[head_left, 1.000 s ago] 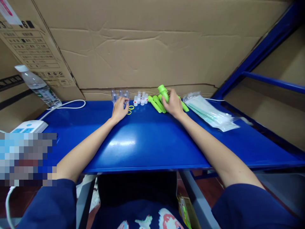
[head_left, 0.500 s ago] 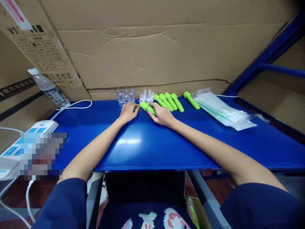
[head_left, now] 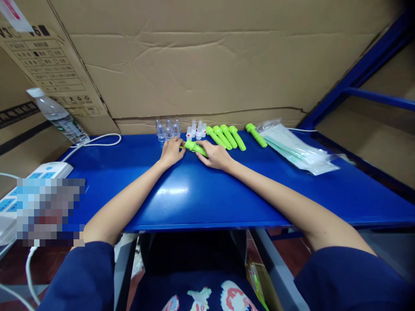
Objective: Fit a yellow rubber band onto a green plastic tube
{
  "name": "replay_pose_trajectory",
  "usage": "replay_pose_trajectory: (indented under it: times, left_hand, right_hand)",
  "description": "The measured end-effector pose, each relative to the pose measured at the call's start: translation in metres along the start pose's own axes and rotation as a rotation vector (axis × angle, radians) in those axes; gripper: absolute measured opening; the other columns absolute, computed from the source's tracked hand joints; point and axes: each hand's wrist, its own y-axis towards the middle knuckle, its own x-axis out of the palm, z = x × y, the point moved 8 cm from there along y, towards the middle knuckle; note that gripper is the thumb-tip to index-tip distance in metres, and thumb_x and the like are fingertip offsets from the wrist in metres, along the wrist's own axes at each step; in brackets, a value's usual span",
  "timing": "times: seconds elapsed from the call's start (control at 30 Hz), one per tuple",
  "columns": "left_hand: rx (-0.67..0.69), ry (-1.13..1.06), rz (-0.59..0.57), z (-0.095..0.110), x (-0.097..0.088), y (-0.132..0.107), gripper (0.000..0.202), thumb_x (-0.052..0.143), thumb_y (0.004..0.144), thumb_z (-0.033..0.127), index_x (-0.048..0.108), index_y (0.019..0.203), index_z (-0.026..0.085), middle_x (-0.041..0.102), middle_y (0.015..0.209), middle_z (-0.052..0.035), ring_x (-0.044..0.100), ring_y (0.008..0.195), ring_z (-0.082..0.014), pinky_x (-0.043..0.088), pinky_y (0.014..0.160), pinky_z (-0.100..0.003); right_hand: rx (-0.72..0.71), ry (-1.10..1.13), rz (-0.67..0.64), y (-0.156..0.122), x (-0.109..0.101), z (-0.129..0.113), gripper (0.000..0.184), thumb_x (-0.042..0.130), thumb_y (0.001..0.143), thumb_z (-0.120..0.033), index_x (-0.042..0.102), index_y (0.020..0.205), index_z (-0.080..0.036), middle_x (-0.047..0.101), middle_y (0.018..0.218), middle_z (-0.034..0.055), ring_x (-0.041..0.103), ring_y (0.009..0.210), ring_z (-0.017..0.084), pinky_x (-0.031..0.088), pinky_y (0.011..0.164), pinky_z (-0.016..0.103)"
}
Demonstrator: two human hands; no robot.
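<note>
My right hand (head_left: 215, 154) is closed round a bright green plastic tube (head_left: 194, 147) with a wider head, shaped like a small torch body. The tube lies low over the blue table, its head pointing left. Just left of that head, my left hand (head_left: 173, 152) pinches a thin yellow-green strand whose kind I cannot make out. Behind the hands stand several clear plastic caps (head_left: 168, 130) and several white-based clear pieces (head_left: 196, 130), some with red dots. Similar green tubes (head_left: 229, 137) lie side by side to the right, and a single green tube (head_left: 256, 135) lies farther off.
Clear plastic bags (head_left: 298, 149) lie at the right on the blue table (head_left: 194, 194). A water bottle (head_left: 60, 116), a white cable and a power strip (head_left: 39, 177) are at the left. Cardboard (head_left: 194, 65) walls the back, and a blue frame (head_left: 356, 69) rises at right.
The whole view has shifted slightly, so everything sits a little farther left. My hands stay at the green tube, and the strand by my left fingers looks straighter.
</note>
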Motion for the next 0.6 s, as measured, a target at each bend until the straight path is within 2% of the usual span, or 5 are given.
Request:
replay_pose_trajectory:
  times: [0.13,0.4,0.5,0.6]
  left_hand:
    - [-0.002,-0.017,0.022,0.001,-0.002,0.000,0.002,0.061,0.087,0.019,0.061,0.085,0.020,0.070,0.103,-0.0128,0.066,0.108,-0.0334,0.049,0.098,-0.050]
    - [0.003,-0.182,0.164,-0.009,-0.009,0.003,0.004,0.059,0.089,0.020,0.060,0.085,0.021,0.069,0.096,-0.0086,0.066,0.098,-0.0261,0.051,0.096,-0.044]
    - [0.013,-0.286,0.226,-0.003,-0.015,0.002,0.006,0.056,0.094,0.022,0.057,0.089,0.021,0.070,0.102,-0.0087,0.066,0.101,-0.0233,0.051,0.097,-0.040]
    - [-0.023,-0.444,0.271,0.005,-0.016,0.000,0.013,0.048,0.103,0.032,0.055,0.099,0.021,0.070,0.112,-0.0095,0.067,0.105,-0.0207,0.053,0.093,-0.035]
  right_hand:
    - [-0.015,-0.007,-0.006,-0.001,0.001,0.000,0.050,0.044,0.101,-0.038,0.056,0.140,-0.010,0.071,0.129,0.0175,0.073,0.100,0.031,0.055,0.071,0.036]
    - [-0.015,-0.017,-0.031,-0.001,0.002,-0.001,0.050,0.043,0.101,-0.038,0.055,0.141,-0.010,0.070,0.129,0.0179,0.074,0.101,0.031,0.055,0.072,0.036]
    - [-0.022,-0.034,-0.040,-0.001,0.002,-0.003,0.051,0.043,0.101,-0.038,0.055,0.141,-0.009,0.071,0.128,0.0180,0.074,0.099,0.031,0.055,0.071,0.036]
    - [-0.020,-0.039,-0.039,-0.002,0.002,-0.004,0.051,0.043,0.101,-0.038,0.055,0.141,-0.009,0.072,0.127,0.0177,0.075,0.097,0.031,0.056,0.071,0.036]
